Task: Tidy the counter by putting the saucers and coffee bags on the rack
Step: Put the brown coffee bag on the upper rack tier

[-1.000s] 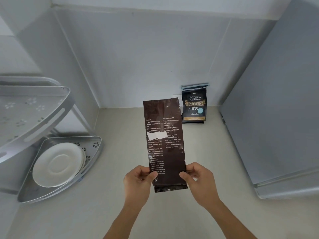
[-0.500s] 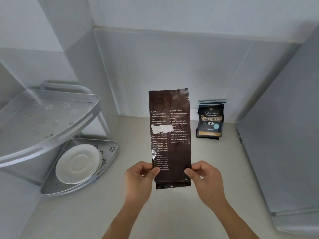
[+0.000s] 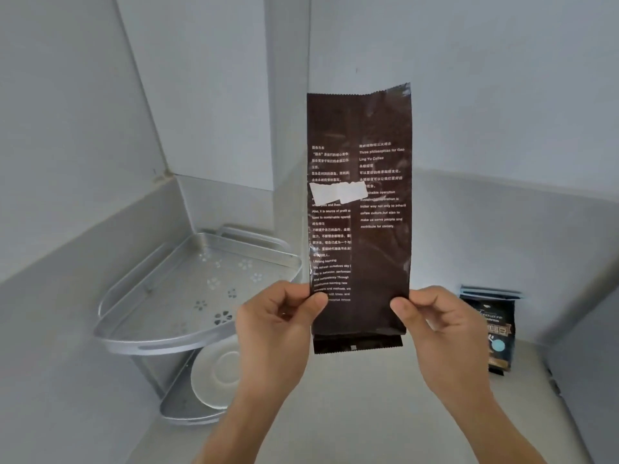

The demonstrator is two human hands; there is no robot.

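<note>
Both hands are up front: the left hand (image 3: 278,324) pinches the brown coffee bag (image 3: 360,209) by its lower left edge, thumb over the front, and the right hand (image 3: 438,326) pinches the lower right edge the same way, so each grip is pressed onto the bag. It hangs upright in the air, clear of the desk (image 3: 351,413), printed back facing us. Compared with a second ago, the bag rides higher and the view has swung left, so the rack (image 3: 140,329) now sits much closer, just left of the bag. That reads as the carry toward the bare upper shelf (image 3: 187,306), nearly at the set-down. On the lower shelf a white saucer (image 3: 214,373) already lies, partly hidden behind the left hand. Farther back on the right, a second coffee bag (image 3: 495,333) stands on the desk against the wall, not yet put away.
</note>
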